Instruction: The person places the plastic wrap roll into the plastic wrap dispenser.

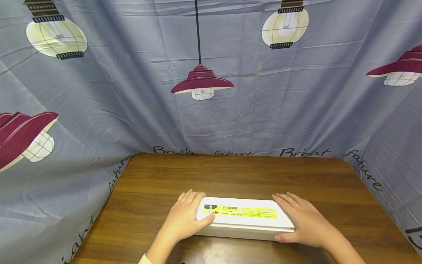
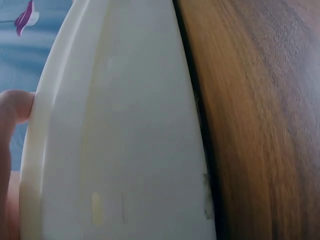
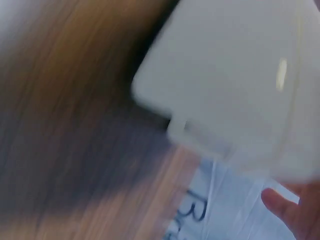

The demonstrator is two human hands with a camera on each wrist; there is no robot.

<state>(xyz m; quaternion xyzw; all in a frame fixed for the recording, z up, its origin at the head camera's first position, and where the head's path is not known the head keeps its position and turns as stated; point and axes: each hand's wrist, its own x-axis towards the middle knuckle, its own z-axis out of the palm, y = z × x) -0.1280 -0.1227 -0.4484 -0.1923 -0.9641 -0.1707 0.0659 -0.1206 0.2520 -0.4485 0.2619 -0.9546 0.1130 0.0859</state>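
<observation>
A long white cling film box (image 1: 244,223) lies crosswise near the front of the wooden table, its lid down. A yellow and green label (image 1: 257,212) runs along its top. My left hand (image 1: 184,217) grips the box's left end, thumb over the front of the lid and fingers at the back edge. At the right end, my right hand (image 1: 306,224) spans the box, fingers at the back corner and thumb low at the front. The left wrist view shows the box's smooth front wall (image 2: 140,120). In the blurred right wrist view, a digit (image 3: 280,202) shows beside the box's end (image 3: 225,85).
The brown wooden table (image 1: 211,172) has rounded far corners. A grey-blue curtain (image 1: 250,121) printed with lamps and lettering hangs behind it and along both sides. A small dark object (image 1: 183,263) shows at the bottom edge of the head view.
</observation>
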